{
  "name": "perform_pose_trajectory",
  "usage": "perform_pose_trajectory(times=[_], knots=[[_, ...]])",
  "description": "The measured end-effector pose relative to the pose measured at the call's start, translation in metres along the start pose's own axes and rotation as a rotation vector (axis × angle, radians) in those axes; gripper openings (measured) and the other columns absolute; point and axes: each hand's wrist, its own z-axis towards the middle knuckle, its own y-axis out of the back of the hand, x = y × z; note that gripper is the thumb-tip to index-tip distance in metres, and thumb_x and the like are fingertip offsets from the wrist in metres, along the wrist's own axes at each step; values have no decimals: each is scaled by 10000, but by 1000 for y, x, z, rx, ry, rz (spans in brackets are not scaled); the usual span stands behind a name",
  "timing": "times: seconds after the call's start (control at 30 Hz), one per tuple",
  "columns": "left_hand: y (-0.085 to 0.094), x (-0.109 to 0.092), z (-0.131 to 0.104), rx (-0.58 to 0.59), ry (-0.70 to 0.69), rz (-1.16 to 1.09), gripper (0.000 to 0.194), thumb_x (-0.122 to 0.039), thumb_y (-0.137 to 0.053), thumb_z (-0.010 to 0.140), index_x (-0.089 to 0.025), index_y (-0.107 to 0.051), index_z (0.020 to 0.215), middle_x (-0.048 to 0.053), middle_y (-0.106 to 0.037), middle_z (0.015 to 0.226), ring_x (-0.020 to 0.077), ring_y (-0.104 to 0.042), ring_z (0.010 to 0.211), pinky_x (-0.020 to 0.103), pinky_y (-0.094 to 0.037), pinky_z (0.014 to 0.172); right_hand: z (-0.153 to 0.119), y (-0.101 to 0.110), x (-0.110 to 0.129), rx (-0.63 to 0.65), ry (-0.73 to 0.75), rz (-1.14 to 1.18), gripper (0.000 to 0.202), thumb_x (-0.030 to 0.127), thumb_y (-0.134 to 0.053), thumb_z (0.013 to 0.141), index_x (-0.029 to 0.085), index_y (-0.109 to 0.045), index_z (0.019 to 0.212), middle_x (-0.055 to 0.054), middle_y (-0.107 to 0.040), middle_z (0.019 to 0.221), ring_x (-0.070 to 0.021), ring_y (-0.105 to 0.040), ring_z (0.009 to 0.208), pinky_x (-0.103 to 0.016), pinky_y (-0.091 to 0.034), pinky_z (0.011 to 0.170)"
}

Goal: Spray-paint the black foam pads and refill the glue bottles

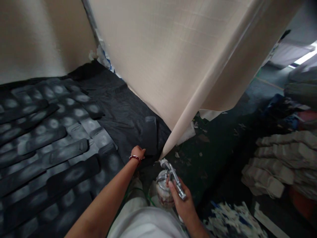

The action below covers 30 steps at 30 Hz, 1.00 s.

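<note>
My left hand (138, 152), with a beaded bracelet at the wrist, is closed at the lower left edge of a flat black rectangular pad (150, 135). The pad has a small slot-like mark near its far end and lies on a dark sheet (116, 105). My right hand (182, 195) is wrapped round a metal spray gun (174, 177), its nozzle pointing forward and left. Below the gun hangs a stained paint cup (163, 191). Part of the right-hand fingers is hidden behind the gun.
Many overlapping dark pads (56, 132) with pale round spots cover the sheet on the left. A tall beige fabric screen (173, 59) stands ahead, its near corner close to the gun. Stacked beige pieces (279, 162) and a heap of scraps (232, 218) lie to the right.
</note>
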Motion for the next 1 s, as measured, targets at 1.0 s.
perform_pose_trajectory(times=[1.0], knots=[[25,25,35,178,-228,-136,163,-58,-563,799,-178,-468,743,-44,-544,588,83,-579,438,158,-398,445,-25,-96,-8,-217,-65,-74,419,494,-604,867,163,-697,1108,-109,-712,1105,-271,-662,1012,-306,-537,866]])
